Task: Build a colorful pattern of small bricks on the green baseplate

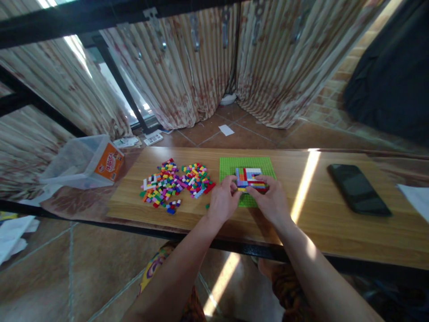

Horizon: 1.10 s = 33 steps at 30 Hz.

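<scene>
A block of joined toy bricks (pixel 248 176) in several colours, with white, red, orange and light blue on top, is over the green baseplate (pixel 231 164). My left hand (pixel 224 197) grips its left side, fingers bent against the edge. On the right, my right hand (pixel 271 197) is closed on the other side, with the thumb at the near edge. Whether the block touches the baseplate is hidden by the hands. Loose bricks (pixel 197 176) lie in heaps left of the baseplate, the nearest ones close to my left hand.
A black phone (pixel 358 189) lies on the wooden table (pixel 308 214) at the right. Beyond the table's left end stands a clear plastic box (pixel 80 161) with an orange label. Curtains (pixel 187 76) hang behind, and a white paper (pixel 226 130) is on the floor.
</scene>
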Available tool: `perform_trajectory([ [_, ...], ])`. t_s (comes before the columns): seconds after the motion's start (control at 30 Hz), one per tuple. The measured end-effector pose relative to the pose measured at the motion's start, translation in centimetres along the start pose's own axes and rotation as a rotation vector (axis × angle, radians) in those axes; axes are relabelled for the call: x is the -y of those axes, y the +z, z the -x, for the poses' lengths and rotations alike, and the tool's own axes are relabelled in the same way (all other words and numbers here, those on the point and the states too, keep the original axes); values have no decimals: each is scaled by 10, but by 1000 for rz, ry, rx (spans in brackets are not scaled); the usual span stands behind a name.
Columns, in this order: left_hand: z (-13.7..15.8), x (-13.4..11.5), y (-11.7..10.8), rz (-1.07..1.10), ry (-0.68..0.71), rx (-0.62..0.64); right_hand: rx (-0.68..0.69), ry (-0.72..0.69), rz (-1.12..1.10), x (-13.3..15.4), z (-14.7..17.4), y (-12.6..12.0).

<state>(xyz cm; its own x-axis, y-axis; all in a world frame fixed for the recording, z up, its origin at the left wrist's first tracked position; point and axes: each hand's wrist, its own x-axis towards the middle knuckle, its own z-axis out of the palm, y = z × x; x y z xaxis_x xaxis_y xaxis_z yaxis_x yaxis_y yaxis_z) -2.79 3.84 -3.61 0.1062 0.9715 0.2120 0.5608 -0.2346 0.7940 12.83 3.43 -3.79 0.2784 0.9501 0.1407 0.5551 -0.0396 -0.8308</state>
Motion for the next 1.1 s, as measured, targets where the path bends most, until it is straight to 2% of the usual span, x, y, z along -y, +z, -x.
perform_trajectory([
  [0.13, -1, 0, -10, 4, 31, 15, 16, 58, 17, 1, -2, -4],
  [0.23, -7, 6, -26, 11, 66, 12, 2, 107, -6, -1, -6, -7],
  [0.37, -18, 27, -63, 20, 29, 22, -40, 147, -45, -2, -8, -9],
  [0.43, -20, 36, -85, 63, -19, 77, -59, 142, -50, -2, -8, -10],
  [0.47, -20, 39, -94, 85, -38, 123, -65, 143, -55, -2, -8, -10],
  [0.57, -17, 41, -112, 141, -68, 129, -71, 143, -73, -2, -8, -11],
  [0.77, -10, 34, -114, 177, 2, 197, -60, 130, -32, -7, -8, -9],
  [0.97, -13, 38, -114, 238, -14, 42, -84, 122, -48, -9, -8, -6],
  [1.1, -11, 35, -114, 221, -4, 71, -85, 100, -71, -9, -8, -6],
])
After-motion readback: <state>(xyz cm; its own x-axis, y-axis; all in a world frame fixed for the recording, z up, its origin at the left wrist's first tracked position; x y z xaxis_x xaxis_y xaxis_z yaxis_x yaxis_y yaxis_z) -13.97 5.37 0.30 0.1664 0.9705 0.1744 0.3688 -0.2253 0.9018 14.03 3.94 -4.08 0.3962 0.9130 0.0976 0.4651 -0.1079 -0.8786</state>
